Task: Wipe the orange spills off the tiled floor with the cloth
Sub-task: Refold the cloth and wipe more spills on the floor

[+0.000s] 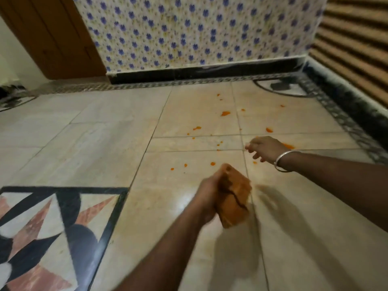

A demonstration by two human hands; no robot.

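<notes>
Left hand (207,194) grips the bunched orange cloth (233,198); right hand (265,149) hovers loose-fingered, holding nothing, above the spills (225,113).

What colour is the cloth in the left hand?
Orange-tan cloth, dark line across it, gripped by the left hand; head view.

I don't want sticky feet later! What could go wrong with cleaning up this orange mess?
1. The right hand is right beside a big orange splodge; it might smear it or dirty the silver bangle on that wrist.
2. The left hand grips the folded orange-brown cloth, but small orange drops lie scattered over several beige floor tiles; the far ones towards the wall could easily get missed.
</notes>
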